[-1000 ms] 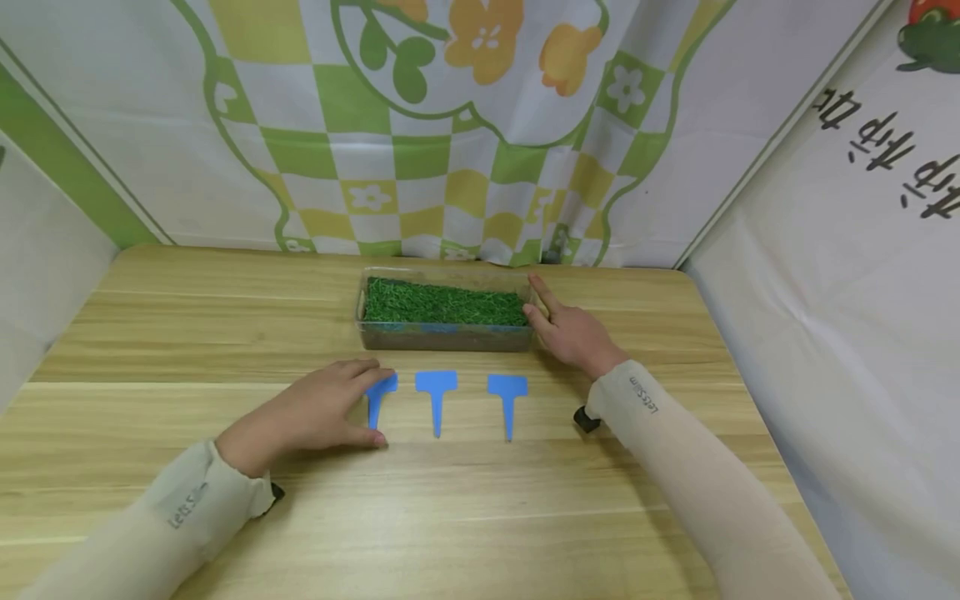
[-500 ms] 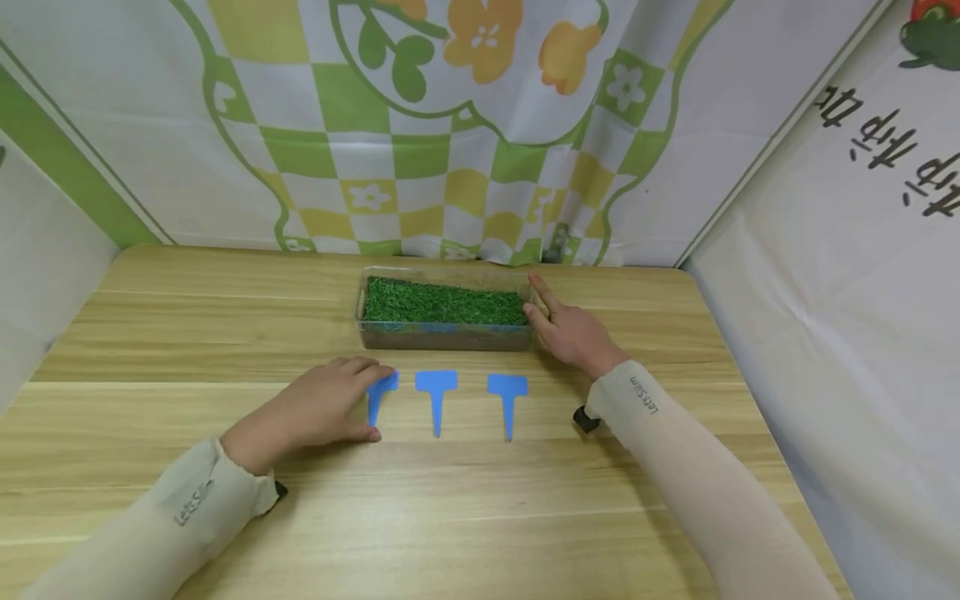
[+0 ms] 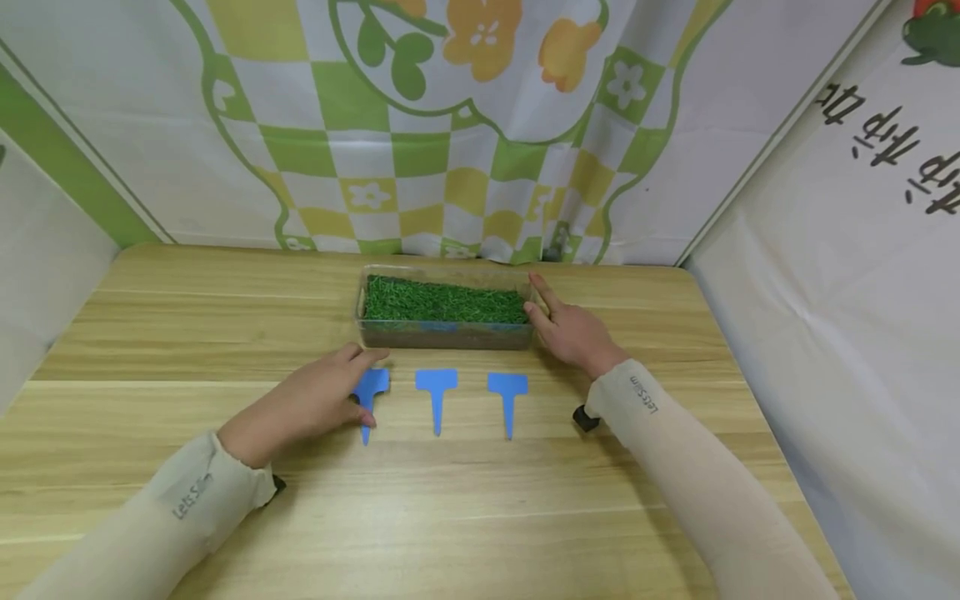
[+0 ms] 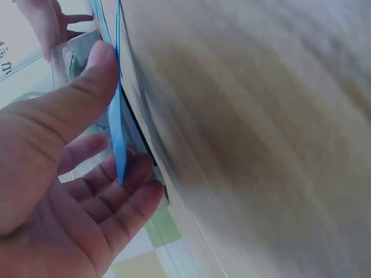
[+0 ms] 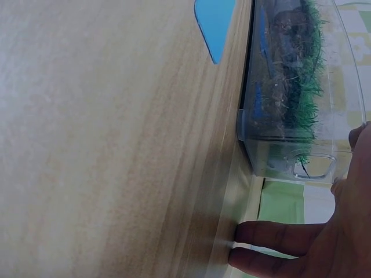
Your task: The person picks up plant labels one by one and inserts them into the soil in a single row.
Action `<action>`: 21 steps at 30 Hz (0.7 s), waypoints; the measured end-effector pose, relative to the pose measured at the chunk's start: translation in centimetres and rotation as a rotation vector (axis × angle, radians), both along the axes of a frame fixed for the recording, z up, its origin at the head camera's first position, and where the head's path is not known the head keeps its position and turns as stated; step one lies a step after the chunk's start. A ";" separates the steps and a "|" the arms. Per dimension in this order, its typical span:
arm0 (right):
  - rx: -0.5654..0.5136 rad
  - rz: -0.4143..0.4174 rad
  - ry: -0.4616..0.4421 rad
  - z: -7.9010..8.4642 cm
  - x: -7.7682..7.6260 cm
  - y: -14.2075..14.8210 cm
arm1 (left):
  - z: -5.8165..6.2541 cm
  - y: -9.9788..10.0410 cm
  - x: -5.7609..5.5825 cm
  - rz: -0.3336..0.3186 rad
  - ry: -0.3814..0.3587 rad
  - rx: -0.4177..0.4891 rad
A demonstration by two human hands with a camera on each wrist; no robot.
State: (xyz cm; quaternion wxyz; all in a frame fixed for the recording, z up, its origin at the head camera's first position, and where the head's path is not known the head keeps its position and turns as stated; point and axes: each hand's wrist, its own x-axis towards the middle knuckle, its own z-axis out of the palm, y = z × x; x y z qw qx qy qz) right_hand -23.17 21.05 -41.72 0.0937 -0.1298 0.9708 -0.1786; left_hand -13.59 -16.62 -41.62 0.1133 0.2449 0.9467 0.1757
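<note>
My left hand (image 3: 303, 404) pinches a blue T-shaped plant label (image 3: 372, 382), thumb near its stem and fingers by its wide head. In the left wrist view this label (image 4: 117, 142) appears edge-on between thumb and fingers. Two more blue labels, a middle one (image 3: 437, 381) and a right one (image 3: 508, 385), lie to its right. Behind them stands a clear plastic tub (image 3: 442, 337) with green grass (image 3: 442, 300) over brown soil. My right hand (image 3: 577, 333) touches the tub's right end with thumb and index finger; other fingers extend straight down to the tabletop in the right wrist view.
The wooden table (image 3: 480, 517) carries everything. A checked, flower-printed curtain (image 3: 420, 150) hangs right behind its back edge, close to the tub. A white cloth wall (image 3: 847, 275) borders the right side.
The left hand has taken hold of the left label, shifting it slightly left, its stem tip now showing below the thumb. The right hand stays at the tub's end.
</note>
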 end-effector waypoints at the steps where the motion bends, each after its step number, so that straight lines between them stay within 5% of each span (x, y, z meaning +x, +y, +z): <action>1: -0.001 0.000 0.001 0.0 0.0 0.0 | 0.0 -0.1 0.0 -0.007 0.009 0.007; 6: -0.005 -0.001 -0.006 0.2 0.1 -0.1 | 0.2 -0.3 0.0 -0.041 0.068 0.048; 21: 0.004 -0.002 -0.001 0.1 0.0 -0.1 | 2.5 -0.6 -0.4 0.002 0.037 0.170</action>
